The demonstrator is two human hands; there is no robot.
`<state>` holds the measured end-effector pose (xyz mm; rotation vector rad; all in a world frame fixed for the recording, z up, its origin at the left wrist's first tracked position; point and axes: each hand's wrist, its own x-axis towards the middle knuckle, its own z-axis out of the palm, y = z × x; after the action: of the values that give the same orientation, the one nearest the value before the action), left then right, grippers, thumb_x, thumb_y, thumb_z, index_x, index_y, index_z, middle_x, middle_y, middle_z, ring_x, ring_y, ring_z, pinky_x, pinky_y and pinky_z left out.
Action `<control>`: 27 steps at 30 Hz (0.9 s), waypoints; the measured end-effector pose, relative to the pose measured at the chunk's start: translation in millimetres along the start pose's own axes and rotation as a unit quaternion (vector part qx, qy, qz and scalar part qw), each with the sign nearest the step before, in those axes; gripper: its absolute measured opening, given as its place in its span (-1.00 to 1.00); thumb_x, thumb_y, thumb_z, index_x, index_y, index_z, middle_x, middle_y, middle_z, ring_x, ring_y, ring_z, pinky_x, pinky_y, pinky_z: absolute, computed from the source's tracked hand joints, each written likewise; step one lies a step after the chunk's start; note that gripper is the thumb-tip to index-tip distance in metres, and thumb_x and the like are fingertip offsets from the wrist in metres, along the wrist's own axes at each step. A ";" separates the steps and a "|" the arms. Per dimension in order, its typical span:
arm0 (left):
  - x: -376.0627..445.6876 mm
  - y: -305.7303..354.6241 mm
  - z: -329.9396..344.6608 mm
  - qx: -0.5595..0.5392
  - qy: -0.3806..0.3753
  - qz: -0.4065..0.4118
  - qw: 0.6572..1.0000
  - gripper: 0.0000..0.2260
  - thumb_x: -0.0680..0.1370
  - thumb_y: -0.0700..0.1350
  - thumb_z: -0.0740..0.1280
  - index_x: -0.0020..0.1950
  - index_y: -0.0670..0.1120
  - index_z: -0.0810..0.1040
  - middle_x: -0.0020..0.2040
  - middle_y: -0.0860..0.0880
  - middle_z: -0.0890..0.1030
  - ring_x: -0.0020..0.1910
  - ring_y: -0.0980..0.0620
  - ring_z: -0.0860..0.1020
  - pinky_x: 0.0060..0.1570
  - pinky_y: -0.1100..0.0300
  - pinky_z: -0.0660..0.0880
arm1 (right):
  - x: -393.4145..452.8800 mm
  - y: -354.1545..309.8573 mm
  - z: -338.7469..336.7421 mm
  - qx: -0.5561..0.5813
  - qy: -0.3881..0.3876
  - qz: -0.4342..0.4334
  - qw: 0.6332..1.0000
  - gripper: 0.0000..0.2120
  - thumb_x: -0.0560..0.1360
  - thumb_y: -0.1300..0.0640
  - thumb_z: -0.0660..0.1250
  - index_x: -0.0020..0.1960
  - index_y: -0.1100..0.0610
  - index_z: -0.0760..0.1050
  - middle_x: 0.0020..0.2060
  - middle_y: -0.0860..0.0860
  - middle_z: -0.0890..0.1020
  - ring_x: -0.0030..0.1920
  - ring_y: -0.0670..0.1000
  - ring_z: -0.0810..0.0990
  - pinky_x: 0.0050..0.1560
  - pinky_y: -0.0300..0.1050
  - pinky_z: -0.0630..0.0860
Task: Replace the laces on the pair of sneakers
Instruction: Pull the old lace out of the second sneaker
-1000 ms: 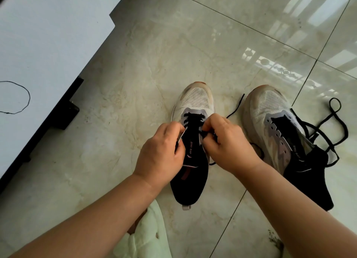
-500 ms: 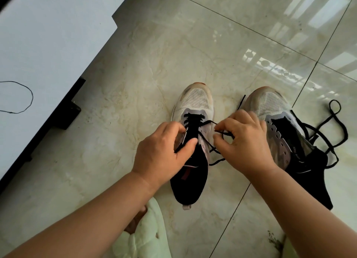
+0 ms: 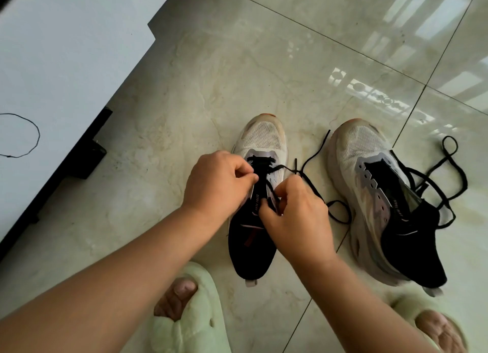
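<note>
Lacing: work sits on the left sneaker [image 3: 260, 194], toe pointing away from the person on the tiled floor [image 3: 184, 88], tongue up so the eyelets face both hands.
Left hand: left hand [image 3: 219, 183] has fingers curled, fingertips pinching at the left eyelet row near the toe end, probably to steady the upper while the lace gets pulled; what exactly sits between the fingertips I cannot tell.
Right hand: right hand [image 3: 295, 215] pinches the black lace [image 3: 311, 165] over the right eyelet row, fingers curled tight, the free end trailing off toward the gap between the two shoes.
Lace slack: loose so it can feed through, looping on the floor just beside the right hand.
Progress: only the first crossing or two near the toe looks threaded; most eyelets are open, so this shoe is early on.
Right sneaker: right sneaker [image 3: 380, 194] waits just to the side, tilted, eyelets bare.
Second lace: second black lace [image 3: 449, 167] is draped over and beside it, ready for its turn.
Feet: green slippers [image 3: 190, 323] near the sneaker heels, person crouching close.
Cabinet: white cabinet [image 3: 52, 62] stands well apart.
</note>
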<state>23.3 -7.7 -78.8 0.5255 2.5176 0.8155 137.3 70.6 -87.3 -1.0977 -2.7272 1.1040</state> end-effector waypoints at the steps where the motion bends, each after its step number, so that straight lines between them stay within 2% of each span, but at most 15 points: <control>1: 1.4 2.2 0.8 0.009 -0.009 -0.004 1.000 -0.97 0.38 -0.11 0.49 -0.25 -0.02 0.66 -0.28 0.05 0.61 -0.28 0.05 0.58 -0.19 0.19 0.53 | -1.0 -0.8 2.0 0.009 0.008 0.008 1.000 -0.77 0.43 0.02 0.33 -0.21 0.08 0.30 -0.38 -0.11 0.39 -0.36 -0.07 0.39 -0.43 -0.24 0.22; 3: 5.7 5.4 2.0 0.038 -0.038 -0.009 0.998 -0.93 0.41 -0.13 0.44 -0.28 -0.01 0.62 -0.31 0.06 0.61 -0.28 0.04 0.59 -0.18 0.14 0.55 | -1.6 -1.3 3.6 0.025 0.015 0.018 0.999 -0.76 0.42 0.06 0.34 -0.25 0.07 0.27 -0.39 -0.12 0.38 -0.38 -0.11 0.36 -0.45 -0.33 0.23; 7: 13.0 5.7 1.1 0.081 -0.074 0.052 0.993 -0.92 0.45 -0.18 0.32 -0.23 -0.15 0.55 -0.27 -0.04 0.60 -0.26 -0.03 0.56 -0.19 0.08 0.52 | -1.2 1.9 3.1 0.038 0.004 0.032 0.999 -0.77 0.43 0.11 0.33 -0.25 0.09 0.27 -0.37 -0.08 0.42 -0.35 -0.03 0.40 -0.45 -0.28 0.23; 9: 13.0 0.6 0.4 0.099 -0.049 0.129 0.985 -0.93 0.47 -0.21 0.29 -0.19 -0.19 0.48 -0.27 -0.07 0.57 -0.30 -0.06 0.51 -0.26 0.06 0.46 | -0.5 2.9 2.1 0.045 0.001 0.033 0.998 -0.78 0.43 0.12 0.32 -0.25 0.09 0.27 -0.37 -0.06 0.43 -0.34 0.00 0.41 -0.45 -0.25 0.22; 12: 15.8 -3.5 -8.4 0.139 -0.033 0.299 0.944 -0.96 0.45 -0.27 0.27 -0.20 -0.23 0.45 -0.35 -0.12 0.50 -0.43 -0.03 0.39 -0.42 0.12 0.35 | 1.5 1.5 0.9 0.045 0.001 0.028 0.999 -0.77 0.43 0.12 0.30 -0.27 0.07 0.23 -0.38 -0.06 0.41 -0.38 -0.10 0.34 -0.44 -0.36 0.17; 14: 22.5 -10.5 -13.1 0.130 -0.033 0.330 0.934 -0.96 0.44 -0.29 0.33 -0.20 -0.23 0.49 -0.34 -0.09 0.51 -0.41 0.02 0.38 -0.40 0.18 0.36 | 2.4 1.0 1.1 0.041 0.003 0.028 0.999 -0.77 0.43 0.14 0.29 -0.26 0.08 0.23 -0.39 -0.07 0.39 -0.39 -0.12 0.32 -0.45 -0.35 0.19; 16: 20.5 -13.4 -11.8 0.097 -0.018 0.249 0.963 -0.91 0.45 -0.19 0.39 -0.19 -0.17 0.51 -0.33 0.00 0.54 -0.39 0.00 0.48 -0.35 0.18 0.43 | 2.1 1.1 1.3 0.042 0.011 0.031 0.999 -0.77 0.42 0.16 0.30 -0.26 0.10 0.24 -0.41 -0.09 0.36 -0.41 -0.13 0.30 -0.40 -0.36 0.26; 19: 11.0 -12.0 -4.7 0.043 -0.042 0.037 0.998 -0.79 0.42 0.06 0.40 -0.29 -0.05 0.52 -0.39 0.10 0.53 -0.39 0.09 0.51 -0.33 0.22 0.44 | -0.4 0.1 2.3 0.049 0.017 0.037 0.998 -0.77 0.42 0.16 0.31 -0.26 0.11 0.25 -0.42 -0.12 0.35 -0.41 -0.07 0.32 -0.37 -0.18 0.19; 21: 9.1 -12.8 1.5 -0.057 -0.082 -0.050 0.994 -0.80 0.42 0.00 0.43 -0.33 -0.05 0.51 -0.41 0.07 0.53 -0.41 0.09 0.49 -0.29 0.19 0.47 | -1.4 -1.1 3.8 0.046 0.018 0.030 0.998 -0.78 0.42 0.17 0.31 -0.26 0.12 0.26 -0.42 -0.12 0.35 -0.41 -0.05 0.33 -0.36 -0.16 0.21; 23: 11.3 -11.5 1.8 -0.134 -0.103 -0.093 0.981 -0.81 0.43 -0.11 0.44 -0.34 -0.10 0.51 -0.39 -0.04 0.55 -0.38 0.02 0.50 -0.24 0.10 0.51 | -2.2 -1.6 4.4 0.051 0.023 0.026 0.998 -0.77 0.42 0.19 0.31 -0.27 0.14 0.25 -0.43 -0.10 0.34 -0.44 -0.09 0.31 -0.34 -0.24 0.29; 25: 14.2 -11.3 0.7 -0.190 -0.118 -0.128 0.966 -0.84 0.44 -0.18 0.42 -0.32 -0.14 0.52 -0.38 -0.08 0.55 -0.38 0.01 0.52 -0.31 0.15 0.53 | -2.8 -1.0 4.1 0.060 0.027 0.033 0.997 -0.77 0.41 0.20 0.31 -0.27 0.15 0.25 -0.44 -0.10 0.34 -0.43 -0.10 0.30 -0.36 -0.17 0.21; 27: 17.2 -11.5 -2.5 -0.224 -0.115 -0.141 0.958 -0.85 0.45 -0.23 0.39 -0.31 -0.15 0.51 -0.40 -0.05 0.54 -0.42 0.05 0.50 -0.41 0.26 0.51 | -3.3 -0.1 3.7 0.065 0.026 0.038 0.997 -0.78 0.41 0.21 0.31 -0.26 0.14 0.25 -0.43 -0.10 0.35 -0.42 -0.09 0.30 -0.39 -0.16 0.12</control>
<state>5.2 -9.3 -89.1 0.0969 2.0427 1.0963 138.9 66.3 -89.2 -1.2032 -2.5526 1.2259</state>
